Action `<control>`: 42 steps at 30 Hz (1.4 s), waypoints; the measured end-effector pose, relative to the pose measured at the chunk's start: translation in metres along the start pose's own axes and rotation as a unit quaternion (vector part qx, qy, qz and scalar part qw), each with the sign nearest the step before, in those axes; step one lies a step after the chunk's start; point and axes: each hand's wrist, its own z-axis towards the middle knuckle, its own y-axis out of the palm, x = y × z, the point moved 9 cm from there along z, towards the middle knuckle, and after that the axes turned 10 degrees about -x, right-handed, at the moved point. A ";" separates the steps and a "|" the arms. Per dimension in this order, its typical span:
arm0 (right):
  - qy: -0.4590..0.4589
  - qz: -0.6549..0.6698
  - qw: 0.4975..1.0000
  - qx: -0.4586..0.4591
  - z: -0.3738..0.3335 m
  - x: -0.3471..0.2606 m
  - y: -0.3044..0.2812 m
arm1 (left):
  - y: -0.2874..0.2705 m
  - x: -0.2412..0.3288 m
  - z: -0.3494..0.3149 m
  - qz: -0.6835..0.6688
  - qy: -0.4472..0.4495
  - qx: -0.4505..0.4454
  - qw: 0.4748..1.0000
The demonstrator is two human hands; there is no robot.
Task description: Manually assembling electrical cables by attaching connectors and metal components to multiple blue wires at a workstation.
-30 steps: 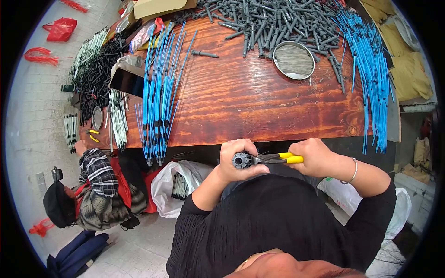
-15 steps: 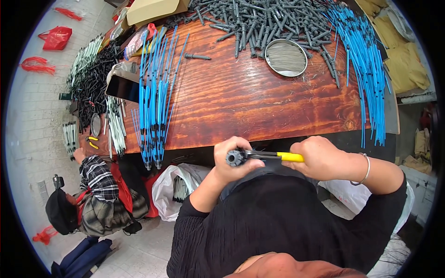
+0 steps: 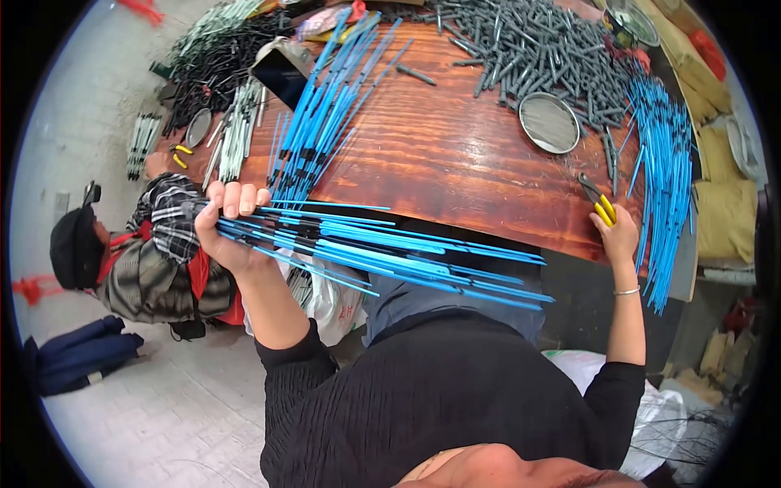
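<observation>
My left hand (image 3: 232,236) is closed around one end of a bundle of blue rods (image 3: 423,259) with black joints. The rods fan out to the right across the front of my body, past the table's near edge. The gripped end is mostly hidden by my fingers. At the right front of the wooden table (image 3: 455,154), my right hand (image 3: 620,234) holds pliers (image 3: 604,207) by their yellow handles, jaws pointing away from me. More blue rod bundles (image 3: 329,106) lie on the table beyond my left hand.
A heap of grey plastic parts (image 3: 537,49) covers the far side. A round dish of thin wires (image 3: 550,124) stands before it, and a blue rod pile (image 3: 663,171) lies along the right edge. A phone (image 3: 281,79) leans at left. A co-worker (image 3: 163,281) sits at the left.
My hands have moved apart. The left has swung left, with the blue rods now in sight; the right has carried the pliers away to the right. The view has shifted too.
</observation>
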 end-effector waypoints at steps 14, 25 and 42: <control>-0.402 0.412 0.814 -0.073 -0.056 -0.229 -0.057 | -0.067 -0.172 -0.091 -0.121 -0.191 0.228 0.947; -0.384 0.551 0.720 -0.176 -0.060 -0.263 -0.023 | -0.098 -0.290 -0.205 -0.109 -0.380 0.230 0.889; -0.201 0.517 0.757 -0.345 -0.046 -0.280 0.065 | -0.012 -0.225 -0.107 0.162 -0.397 -0.204 0.880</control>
